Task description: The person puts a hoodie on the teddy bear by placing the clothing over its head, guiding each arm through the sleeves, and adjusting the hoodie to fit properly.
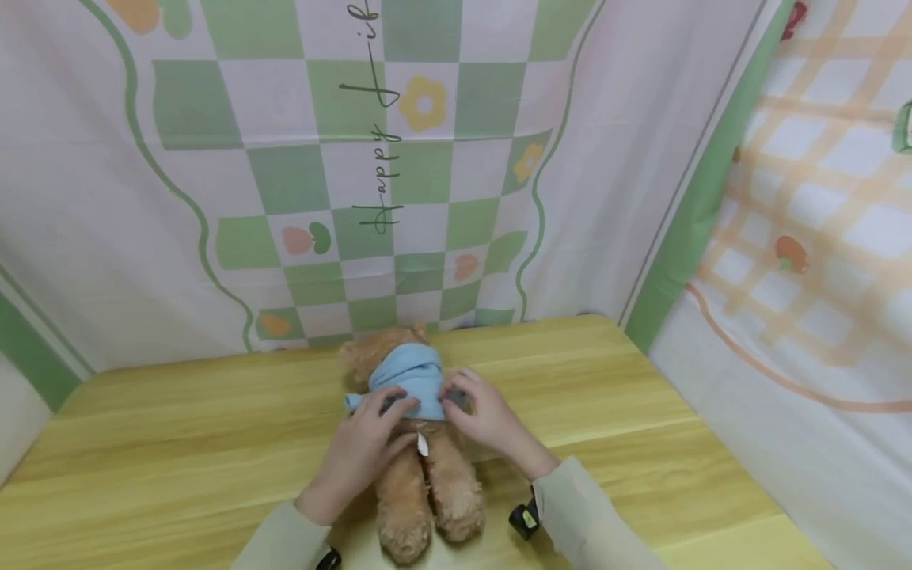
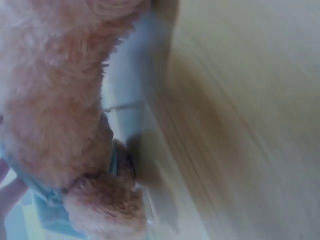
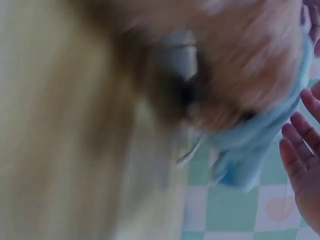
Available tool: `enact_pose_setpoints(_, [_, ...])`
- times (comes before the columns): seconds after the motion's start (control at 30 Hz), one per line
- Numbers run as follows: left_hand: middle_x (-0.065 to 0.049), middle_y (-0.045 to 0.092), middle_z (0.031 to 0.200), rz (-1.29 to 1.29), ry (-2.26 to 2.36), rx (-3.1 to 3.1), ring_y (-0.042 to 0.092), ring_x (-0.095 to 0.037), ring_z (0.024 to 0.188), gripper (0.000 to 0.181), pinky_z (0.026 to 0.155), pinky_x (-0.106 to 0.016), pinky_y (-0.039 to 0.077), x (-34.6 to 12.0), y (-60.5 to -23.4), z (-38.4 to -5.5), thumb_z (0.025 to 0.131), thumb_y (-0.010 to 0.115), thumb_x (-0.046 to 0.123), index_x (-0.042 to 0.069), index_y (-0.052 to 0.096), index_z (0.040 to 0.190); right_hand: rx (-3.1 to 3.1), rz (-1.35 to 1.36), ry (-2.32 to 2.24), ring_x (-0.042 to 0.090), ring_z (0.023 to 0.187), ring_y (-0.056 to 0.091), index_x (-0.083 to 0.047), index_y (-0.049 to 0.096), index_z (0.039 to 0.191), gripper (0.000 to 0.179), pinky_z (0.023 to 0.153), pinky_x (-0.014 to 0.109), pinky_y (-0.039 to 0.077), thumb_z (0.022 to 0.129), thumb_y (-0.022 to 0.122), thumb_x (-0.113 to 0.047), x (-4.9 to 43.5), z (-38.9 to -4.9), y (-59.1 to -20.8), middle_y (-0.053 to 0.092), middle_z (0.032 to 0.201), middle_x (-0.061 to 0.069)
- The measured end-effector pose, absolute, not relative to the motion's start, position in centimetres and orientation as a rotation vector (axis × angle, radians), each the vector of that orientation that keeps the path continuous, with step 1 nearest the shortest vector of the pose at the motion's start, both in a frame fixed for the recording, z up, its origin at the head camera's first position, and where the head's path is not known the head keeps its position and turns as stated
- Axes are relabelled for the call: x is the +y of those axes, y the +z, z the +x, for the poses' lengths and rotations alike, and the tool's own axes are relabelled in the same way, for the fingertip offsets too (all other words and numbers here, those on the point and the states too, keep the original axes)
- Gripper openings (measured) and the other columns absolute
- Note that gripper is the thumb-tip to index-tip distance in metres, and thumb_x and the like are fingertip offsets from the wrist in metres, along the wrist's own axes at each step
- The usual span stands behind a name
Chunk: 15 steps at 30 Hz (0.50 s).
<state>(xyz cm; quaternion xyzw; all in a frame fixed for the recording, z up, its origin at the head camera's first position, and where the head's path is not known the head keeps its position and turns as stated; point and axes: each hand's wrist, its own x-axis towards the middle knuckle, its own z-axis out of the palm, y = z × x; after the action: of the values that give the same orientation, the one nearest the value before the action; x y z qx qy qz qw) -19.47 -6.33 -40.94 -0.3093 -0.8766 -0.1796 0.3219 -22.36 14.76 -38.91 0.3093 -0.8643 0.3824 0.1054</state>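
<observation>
On the table lies a brown plush teddy bear (image 1: pixel 456 483) in a light blue shirt (image 1: pixel 420 376), its legs towards me. A small white tag (image 1: pixel 423 445) shows between the upper legs. My left hand (image 1: pixel 363 435) rests its fingers on the shirt's lower left part, the thumb lower, by the bear's body. At the shirt's right edge, my right hand (image 1: pixel 488 412) touches the cloth with bent fingers. In the right wrist view its fingers (image 3: pixel 297 145) lie beside the shirt, not closed round it. The left wrist view shows mostly plush fur (image 2: pixel 55 100).
The bear lies on a wood-grain table (image 1: pixel 214 443) whose back edge meets a green-and-white checked cloth (image 1: pixel 356 174). Another cloth with orange checks (image 1: pixel 798 206) hangs at the right. A small black device (image 1: pixel 525 518) is by the right wrist.
</observation>
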Motion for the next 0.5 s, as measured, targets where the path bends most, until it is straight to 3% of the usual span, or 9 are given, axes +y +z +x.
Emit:
enact_pose_setpoints(0.1, [-0.013, 0.059, 0.114, -0.807, -0.655, -2.302, 0.063, -0.024, 0.1, 0.044, 0.078, -0.032, 0.057, -6.7, -40.6, -19.5, 0.076, 0.08, 0.023, 0.008, 0.062, 0.113, -2.539, 0.929, 1.161, 0.025, 0.101, 0.062, -0.004, 0.064, 0.11, 0.018, 0.088, 0.036, 0.053, 0.095, 0.053, -0.01, 13.9, -22.8, -38.0, 0.064, 0.112, 0.012])
enact_pose_setpoints(0.17, [-0.013, 0.059, 0.11, -0.777, -0.726, -2.287, 0.063, -0.021, 0.095, 0.036, 0.077, -0.029, 0.056, -7.1, -40.5, -19.6, 0.079, 0.078, 0.017, 0.005, 0.062, 0.109, -2.565, 0.913, 1.148, 0.026, 0.101, 0.063, -0.002, 0.062, 0.115, 0.022, 0.087, 0.036, 0.054, 0.097, 0.05, -0.009, 13.5, -23.3, -37.5, 0.064, 0.114, 0.014])
enact_pose_setpoints(0.3, [-0.007, 0.062, 0.098, -0.74, -0.67, -2.243, 0.061, -0.017, 0.087, 0.018, 0.071, -0.026, 0.055, -7.9, -40.8, -19.7, 0.08, 0.075, 0.006, 0.007, 0.066, 0.096, -2.669, 0.738, 1.132, 0.021, 0.083, 0.066, -0.003, 0.06, 0.122, 0.027, 0.072, 0.029, 0.053, 0.099, 0.047, -0.008, 12.7, -24.7, -36.8, 0.065, 0.111, 0.014])
enact_pose_setpoints(0.5, [-0.001, 0.065, 0.089, -0.796, -0.551, -2.142, 0.062, -0.014, 0.082, 0.02, 0.07, -0.023, 0.055, -8.4, -41.4, -20.0, 0.073, 0.079, 0.004, 0.01, 0.068, 0.089, -2.816, 0.636, 1.041, 0.009, 0.059, 0.059, -0.011, 0.055, 0.134, 0.034, 0.066, 0.028, 0.051, 0.102, 0.042, -0.013, 11.7, -27.0, -35.6, 0.064, 0.124, 0.013])
